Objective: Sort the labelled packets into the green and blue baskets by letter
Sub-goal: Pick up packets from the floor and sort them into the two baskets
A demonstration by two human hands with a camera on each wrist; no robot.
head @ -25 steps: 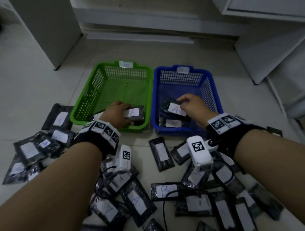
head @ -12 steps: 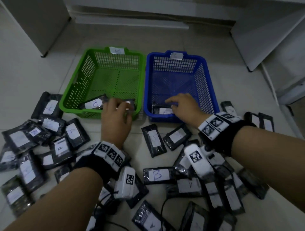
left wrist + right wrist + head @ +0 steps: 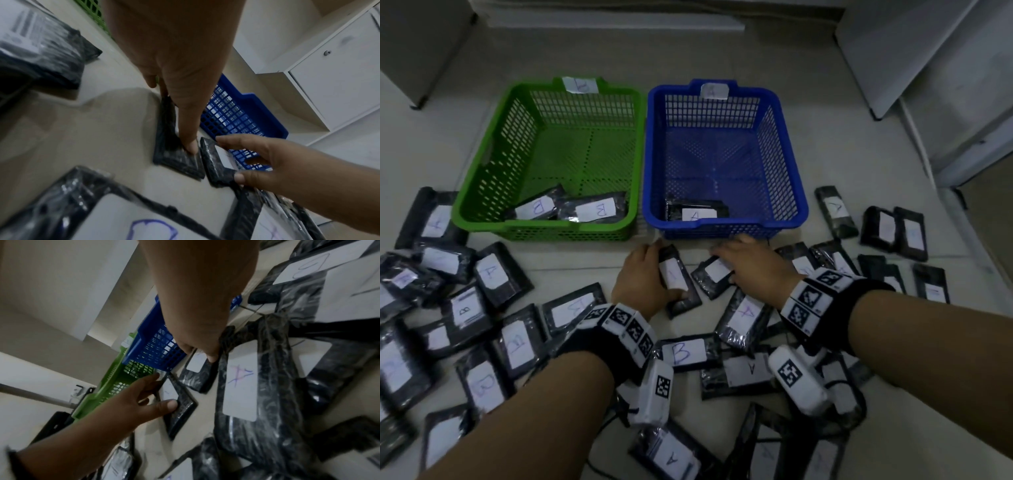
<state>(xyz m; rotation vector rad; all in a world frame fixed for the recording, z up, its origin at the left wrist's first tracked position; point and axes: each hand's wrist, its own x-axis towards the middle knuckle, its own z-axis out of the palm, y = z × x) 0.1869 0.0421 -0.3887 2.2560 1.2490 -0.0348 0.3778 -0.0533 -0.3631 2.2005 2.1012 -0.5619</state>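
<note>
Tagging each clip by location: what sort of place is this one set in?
Probably an indoor room used for a floor-level sorting job, not a workbench. The green basket and blue basket stand on a pale tiled floor, with white cabinets along the edge.

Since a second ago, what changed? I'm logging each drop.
Both hands left the baskets: left hand let go its B packet in the green basket, right hand its A packet in the blue basket. Each now takes a floor packet. Baskets stayed.
</note>
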